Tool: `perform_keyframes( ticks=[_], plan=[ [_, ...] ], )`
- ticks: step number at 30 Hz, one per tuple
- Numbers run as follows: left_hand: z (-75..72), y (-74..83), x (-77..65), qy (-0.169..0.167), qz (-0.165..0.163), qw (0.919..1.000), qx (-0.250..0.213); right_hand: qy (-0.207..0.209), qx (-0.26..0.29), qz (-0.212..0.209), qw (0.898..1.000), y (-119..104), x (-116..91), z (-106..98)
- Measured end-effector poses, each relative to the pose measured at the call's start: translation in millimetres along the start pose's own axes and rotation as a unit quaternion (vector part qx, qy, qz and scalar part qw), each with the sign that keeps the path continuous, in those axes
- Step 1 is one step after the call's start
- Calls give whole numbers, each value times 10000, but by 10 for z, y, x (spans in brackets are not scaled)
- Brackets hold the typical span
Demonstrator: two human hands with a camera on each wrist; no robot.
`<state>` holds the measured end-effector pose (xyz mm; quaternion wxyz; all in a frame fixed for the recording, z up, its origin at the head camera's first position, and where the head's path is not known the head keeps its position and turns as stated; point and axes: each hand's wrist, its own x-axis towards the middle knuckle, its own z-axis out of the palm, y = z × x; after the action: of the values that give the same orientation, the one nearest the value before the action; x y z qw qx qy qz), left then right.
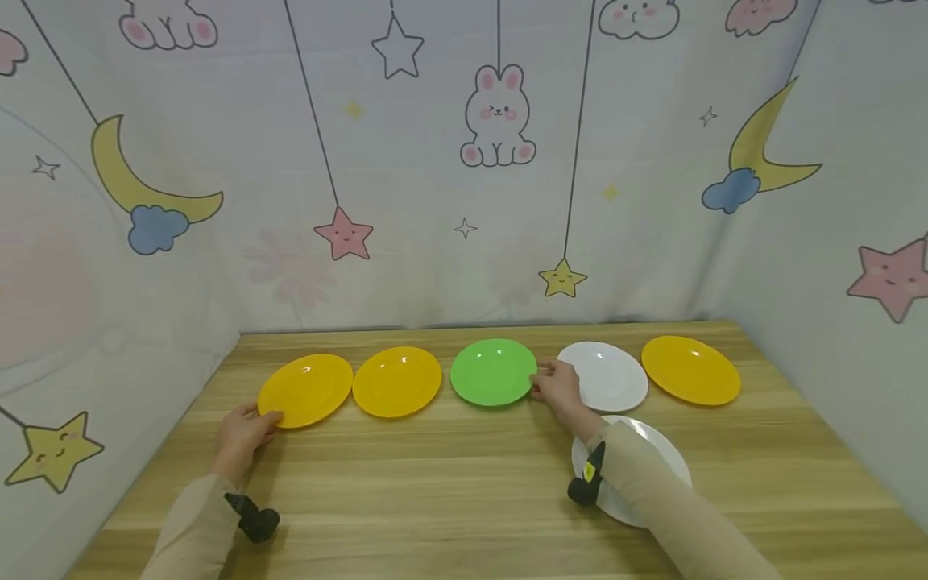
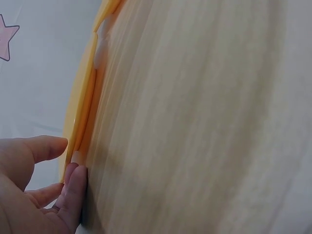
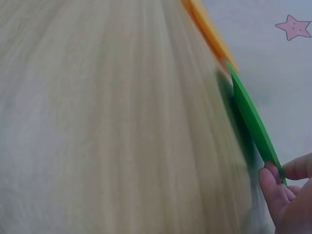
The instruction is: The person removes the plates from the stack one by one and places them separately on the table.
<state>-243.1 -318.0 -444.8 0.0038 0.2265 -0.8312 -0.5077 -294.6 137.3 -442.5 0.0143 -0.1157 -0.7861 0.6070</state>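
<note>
At the left end of a row of plates, my left hand (image 1: 242, 435) pinches the near-left rim of a yellow plate (image 1: 306, 391). In the left wrist view the thumb lies at the plate's upper edge, with fingers below it. My right hand (image 1: 560, 388) holds a green plate (image 1: 493, 372) by its right rim. The right wrist view has this green plate (image 3: 256, 124) between thumb and fingers, tilted, its far edge close to another yellow plate (image 3: 214, 34). Between the two held plates lies a second yellow plate (image 1: 397, 382).
Right of the green plate lie a white plate (image 1: 615, 374) and another yellow plate (image 1: 691, 370). Nearer me, a second white plate (image 1: 663, 448) is partly hidden under my right sleeve (image 1: 652, 483). A printed cloth (image 1: 420, 266) rises behind the wooden table (image 1: 406, 499).
</note>
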Motion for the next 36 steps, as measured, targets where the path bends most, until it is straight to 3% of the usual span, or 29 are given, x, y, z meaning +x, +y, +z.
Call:
perform_keyframes(
  ticks=[11, 23, 36],
  plan=[
    [-29, -27, -12, -80, 81, 9999, -22, -101, -537, -311, 9980, 124, 26, 1],
    [-29, 5, -34, -122, 94, 9999, -60, -180, -1318, -793, 9879, 110, -6, -27],
    [-25, -16, 1, -144, 167, 9998, 32, -185, -1624, -1001, 9815, 103, -23, -65]
  ],
)
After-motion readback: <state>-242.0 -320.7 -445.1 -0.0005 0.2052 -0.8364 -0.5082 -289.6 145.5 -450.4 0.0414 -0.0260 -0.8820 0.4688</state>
